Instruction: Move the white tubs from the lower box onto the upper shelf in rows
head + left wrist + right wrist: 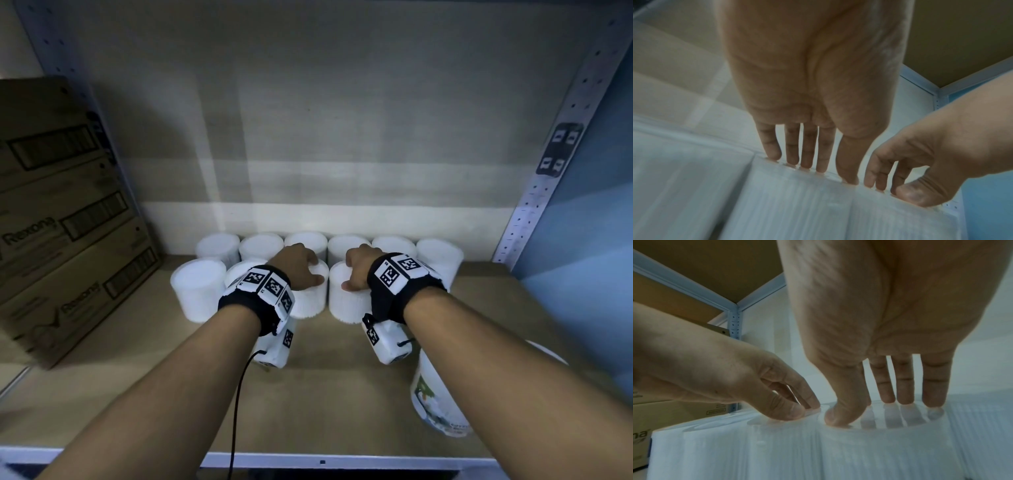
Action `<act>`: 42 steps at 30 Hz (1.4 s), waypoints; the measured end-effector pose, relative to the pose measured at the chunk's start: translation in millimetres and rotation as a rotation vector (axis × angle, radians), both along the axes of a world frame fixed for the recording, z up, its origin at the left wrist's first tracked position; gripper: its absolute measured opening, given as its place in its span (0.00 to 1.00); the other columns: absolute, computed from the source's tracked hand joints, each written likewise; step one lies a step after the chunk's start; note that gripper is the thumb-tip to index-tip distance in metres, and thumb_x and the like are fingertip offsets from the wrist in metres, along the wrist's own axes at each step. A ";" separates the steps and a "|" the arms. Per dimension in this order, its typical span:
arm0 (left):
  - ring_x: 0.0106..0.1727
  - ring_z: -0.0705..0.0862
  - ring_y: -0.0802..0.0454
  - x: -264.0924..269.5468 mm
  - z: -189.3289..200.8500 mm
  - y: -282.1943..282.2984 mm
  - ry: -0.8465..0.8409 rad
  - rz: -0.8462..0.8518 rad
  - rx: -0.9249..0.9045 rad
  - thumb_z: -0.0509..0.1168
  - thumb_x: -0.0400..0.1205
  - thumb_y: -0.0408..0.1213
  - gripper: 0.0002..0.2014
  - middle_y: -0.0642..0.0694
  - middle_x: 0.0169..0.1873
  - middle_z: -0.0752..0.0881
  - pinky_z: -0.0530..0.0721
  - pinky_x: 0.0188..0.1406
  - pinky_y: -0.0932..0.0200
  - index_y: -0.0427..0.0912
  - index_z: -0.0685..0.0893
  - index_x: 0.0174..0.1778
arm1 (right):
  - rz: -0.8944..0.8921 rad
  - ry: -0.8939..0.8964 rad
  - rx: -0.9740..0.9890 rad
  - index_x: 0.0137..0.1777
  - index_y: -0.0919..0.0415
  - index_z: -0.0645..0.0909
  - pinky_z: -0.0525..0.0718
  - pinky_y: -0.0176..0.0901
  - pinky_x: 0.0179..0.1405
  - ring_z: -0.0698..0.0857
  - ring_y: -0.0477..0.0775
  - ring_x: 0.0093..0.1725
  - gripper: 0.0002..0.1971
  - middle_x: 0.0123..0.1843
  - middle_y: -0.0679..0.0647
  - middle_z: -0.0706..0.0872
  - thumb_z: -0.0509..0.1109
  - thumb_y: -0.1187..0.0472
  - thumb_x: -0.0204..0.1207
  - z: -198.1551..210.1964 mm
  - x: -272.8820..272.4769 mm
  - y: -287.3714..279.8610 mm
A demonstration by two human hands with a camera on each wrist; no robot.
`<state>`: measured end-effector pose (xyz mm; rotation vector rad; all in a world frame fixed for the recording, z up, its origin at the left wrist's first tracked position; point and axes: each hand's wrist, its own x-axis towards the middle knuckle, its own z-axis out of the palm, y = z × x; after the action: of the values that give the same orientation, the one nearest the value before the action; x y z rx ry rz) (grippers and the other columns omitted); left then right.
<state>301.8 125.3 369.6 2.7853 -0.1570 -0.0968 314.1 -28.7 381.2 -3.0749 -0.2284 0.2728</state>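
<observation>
Several white tubs stand in a back row (349,245) along the wall of the shelf (325,394), with more tubs in front of them. My left hand (301,270) rests from above on one front tub (308,298), fingers straight, their tips and the thumb touching its lid (793,203). Beside it, my right hand (359,270) lies the same way on the neighbouring tub (346,305), fingertips (904,399) on the glossy lid (879,451) and the thumb at its front edge. The two tubs stand almost touching. Another front tub (198,291) stands further left, and one is partly hidden behind my left wrist.
Stacked brown cardboard boxes (68,222) fill the left end of the shelf. A white container with a printed label (435,404) lies near the front right, under my right forearm. A perforated metal upright (548,171) bounds the right side. Bare board runs in front of the tubs.
</observation>
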 end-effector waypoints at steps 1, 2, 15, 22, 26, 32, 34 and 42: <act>0.73 0.74 0.47 0.3 -0.2 0.2 -0.002 -0.001 -0.002 0.68 0.79 0.48 0.26 0.45 0.72 0.75 0.71 0.72 0.56 0.44 0.76 0.72 | 0.008 0.004 -0.001 0.72 0.59 0.71 0.79 0.51 0.67 0.77 0.61 0.70 0.30 0.72 0.59 0.74 0.72 0.48 0.72 0.9 -0.6 -0.4; 0.73 0.74 0.47 0.7 -0.3 0.3 -0.004 -0.003 -0.005 0.68 0.79 0.48 0.26 0.45 0.72 0.75 0.71 0.72 0.56 0.44 0.76 0.72 | 0.016 0.009 -0.004 0.73 0.59 0.71 0.78 0.51 0.68 0.77 0.61 0.70 0.30 0.73 0.59 0.74 0.72 0.50 0.72 1.8 -1.3 -0.8; 0.74 0.73 0.47 0.6 -3.0 1.8 0.004 0.002 -0.031 0.68 0.79 0.48 0.26 0.45 0.73 0.74 0.71 0.73 0.55 0.44 0.75 0.73 | 0.066 0.054 0.172 0.79 0.54 0.66 0.72 0.44 0.73 0.71 0.59 0.77 0.29 0.79 0.56 0.70 0.58 0.70 0.78 13.3 -8.9 -11.8; 0.73 0.74 0.47 1.4 -4.4 2.6 0.003 0.001 -0.042 0.68 0.79 0.47 0.25 0.46 0.72 0.74 0.72 0.72 0.55 0.44 0.76 0.72 | -0.007 0.015 -0.018 0.74 0.62 0.70 0.73 0.53 0.69 0.70 0.66 0.73 0.28 0.75 0.65 0.68 0.63 0.45 0.79 3.4 -5.7 -5.6; 0.71 0.76 0.47 2.4 -5.7 3.2 0.003 0.001 -0.054 0.68 0.78 0.47 0.25 0.45 0.71 0.76 0.74 0.71 0.55 0.44 0.77 0.71 | 0.011 0.006 -0.060 0.72 0.63 0.71 0.73 0.54 0.69 0.70 0.66 0.73 0.27 0.75 0.65 0.68 0.64 0.46 0.79 1.5 -2.4 -2.9; 0.71 0.76 0.47 2.9 -5.7 2.8 -0.007 -0.008 -0.047 0.68 0.79 0.47 0.25 0.45 0.70 0.76 0.73 0.70 0.56 0.43 0.77 0.71 | 0.041 0.001 -0.031 0.76 0.61 0.68 0.74 0.52 0.70 0.71 0.63 0.74 0.29 0.76 0.61 0.69 0.66 0.50 0.78 3.9 -4.8 -4.4; 0.71 0.76 0.46 2.3 -5.7 2.8 -0.011 -0.011 -0.042 0.68 0.79 0.47 0.25 0.45 0.70 0.76 0.73 0.69 0.56 0.43 0.77 0.71 | 0.059 0.004 -0.004 0.76 0.61 0.70 0.76 0.50 0.70 0.74 0.62 0.73 0.28 0.75 0.60 0.71 0.68 0.53 0.77 6.0 -6.5 -6.1; 0.72 0.75 0.45 0.9 -7.4 2.4 -0.014 -0.015 -0.038 0.67 0.80 0.47 0.26 0.44 0.71 0.76 0.72 0.72 0.54 0.43 0.76 0.73 | 0.118 0.065 0.116 0.78 0.54 0.70 0.72 0.41 0.71 0.73 0.57 0.76 0.30 0.79 0.55 0.71 0.60 0.73 0.76 14.1 -13.2 -6.3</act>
<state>302.6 127.7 362.3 2.7476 -0.1812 -0.0770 300.9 -35.1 395.3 -2.9366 -0.4076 0.3511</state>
